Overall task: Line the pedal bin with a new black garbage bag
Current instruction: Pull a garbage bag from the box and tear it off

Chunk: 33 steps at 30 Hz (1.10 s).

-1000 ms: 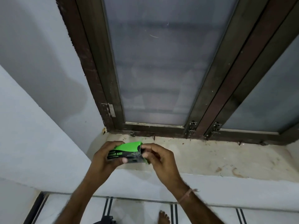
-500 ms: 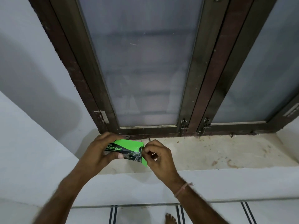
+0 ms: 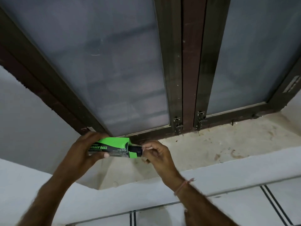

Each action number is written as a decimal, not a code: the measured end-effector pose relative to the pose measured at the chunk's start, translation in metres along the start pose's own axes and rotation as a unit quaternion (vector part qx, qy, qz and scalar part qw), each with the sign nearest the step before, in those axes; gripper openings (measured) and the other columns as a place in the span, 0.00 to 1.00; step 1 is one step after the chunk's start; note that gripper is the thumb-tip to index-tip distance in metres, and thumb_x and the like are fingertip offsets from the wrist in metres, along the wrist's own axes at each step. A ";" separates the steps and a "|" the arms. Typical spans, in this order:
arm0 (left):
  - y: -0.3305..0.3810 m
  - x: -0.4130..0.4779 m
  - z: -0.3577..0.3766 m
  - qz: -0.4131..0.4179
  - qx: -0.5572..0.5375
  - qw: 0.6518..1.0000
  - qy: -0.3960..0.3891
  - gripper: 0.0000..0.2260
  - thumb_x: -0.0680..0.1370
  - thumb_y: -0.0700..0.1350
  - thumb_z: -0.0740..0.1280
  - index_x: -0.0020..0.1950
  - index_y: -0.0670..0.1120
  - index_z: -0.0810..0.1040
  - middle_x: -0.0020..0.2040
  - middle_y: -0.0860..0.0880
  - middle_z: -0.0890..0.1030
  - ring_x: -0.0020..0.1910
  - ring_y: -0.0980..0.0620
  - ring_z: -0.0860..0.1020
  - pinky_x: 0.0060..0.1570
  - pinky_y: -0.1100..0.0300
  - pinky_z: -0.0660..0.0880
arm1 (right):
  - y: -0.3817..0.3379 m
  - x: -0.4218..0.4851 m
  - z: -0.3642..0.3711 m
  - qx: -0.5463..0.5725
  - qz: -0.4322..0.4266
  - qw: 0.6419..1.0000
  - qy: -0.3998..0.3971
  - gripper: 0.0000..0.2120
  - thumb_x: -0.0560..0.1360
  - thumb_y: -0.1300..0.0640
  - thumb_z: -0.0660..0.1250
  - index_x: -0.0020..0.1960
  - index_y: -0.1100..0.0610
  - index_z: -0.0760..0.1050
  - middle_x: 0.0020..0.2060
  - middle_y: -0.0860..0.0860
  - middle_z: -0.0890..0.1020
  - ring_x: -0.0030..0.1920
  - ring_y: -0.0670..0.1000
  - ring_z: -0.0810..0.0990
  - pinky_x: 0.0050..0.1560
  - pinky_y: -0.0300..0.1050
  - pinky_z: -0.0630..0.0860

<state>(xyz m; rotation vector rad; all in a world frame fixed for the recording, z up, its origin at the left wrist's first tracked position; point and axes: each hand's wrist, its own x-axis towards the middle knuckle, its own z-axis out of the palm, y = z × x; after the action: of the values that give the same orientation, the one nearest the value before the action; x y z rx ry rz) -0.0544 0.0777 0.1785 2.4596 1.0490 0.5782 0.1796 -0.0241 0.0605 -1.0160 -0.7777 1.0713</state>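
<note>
A green and black box of garbage bags [image 3: 114, 146] is held over the left end of a stone window sill [image 3: 219, 144]. My left hand [image 3: 84, 149] grips the box around its left half, thumb underneath. At the box's open right end a black roll of bags [image 3: 136, 149] sticks out a little. My right hand [image 3: 156, 152] pinches that roll with thumb and fingertips. The pedal bin is not in view.
A dark-framed window [image 3: 172, 79] with frosted panes stands right behind the hands. White walls flank the sill at the left. Below the sill's white front edge [image 3: 228, 173] lies a tiled floor [image 3: 236, 212] with dark stripes.
The box's right end has come open and the black roll now shows, drawn partly out by my right hand. The view has swung left and closer to the window.
</note>
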 end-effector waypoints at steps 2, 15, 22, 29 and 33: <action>0.002 0.003 0.004 -0.010 -0.001 1.000 -0.004 0.25 0.69 0.63 0.70 0.63 0.54 0.79 0.58 0.58 0.79 0.57 0.52 0.79 0.53 0.59 0.76 | -0.006 0.000 -0.003 0.060 0.067 0.996 -0.019 0.05 0.83 0.62 0.65 0.53 0.57 0.79 0.58 0.51 0.86 0.50 0.55 0.86 0.42 0.46 0.83; -0.033 0.001 0.084 -0.089 0.024 0.996 0.008 0.25 0.72 0.60 0.68 0.65 0.49 0.80 0.63 0.50 0.77 0.60 0.49 0.72 0.53 0.61 0.70 | 0.003 0.026 -0.068 -0.049 0.201 0.976 -0.069 0.13 0.82 0.61 0.68 0.66 0.56 0.82 0.61 0.51 0.86 0.57 0.45 0.83 0.51 0.39 0.79; -0.065 -0.021 0.155 -0.215 0.009 0.976 -0.023 0.25 0.71 0.37 0.79 0.66 0.47 0.80 0.72 0.39 0.72 0.71 0.36 0.70 0.67 0.42 0.74 | 0.014 0.024 -0.095 0.039 0.251 0.967 -0.017 0.13 0.83 0.64 0.64 0.64 0.59 0.82 0.59 0.56 0.87 0.56 0.52 0.85 0.53 0.41 0.82; -0.043 -0.034 0.168 -0.233 0.199 0.951 0.051 0.43 0.65 0.52 0.83 0.77 0.48 0.71 0.77 0.38 0.67 0.76 0.34 0.64 0.69 0.35 0.66 | 0.020 0.033 -0.091 0.000 0.231 0.973 -0.028 0.16 0.83 0.65 0.64 0.69 0.61 0.79 0.63 0.56 0.85 0.65 0.55 0.82 0.57 0.41 0.81; 0.036 -0.024 0.181 -0.289 -0.064 0.936 0.189 0.21 0.78 0.61 0.67 0.67 0.51 0.76 0.59 0.50 0.80 0.57 0.49 0.78 0.51 0.55 0.78 | 0.013 0.031 -0.067 -0.032 0.202 0.977 -0.055 0.15 0.83 0.64 0.65 0.67 0.59 0.80 0.61 0.54 0.86 0.65 0.54 0.83 0.60 0.42 0.80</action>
<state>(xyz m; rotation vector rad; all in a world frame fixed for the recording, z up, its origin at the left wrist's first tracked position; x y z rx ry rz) 0.0448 0.0009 0.0406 1.8211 1.7330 0.8960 0.2446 -0.0112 0.0259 -1.2092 -0.7137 1.4687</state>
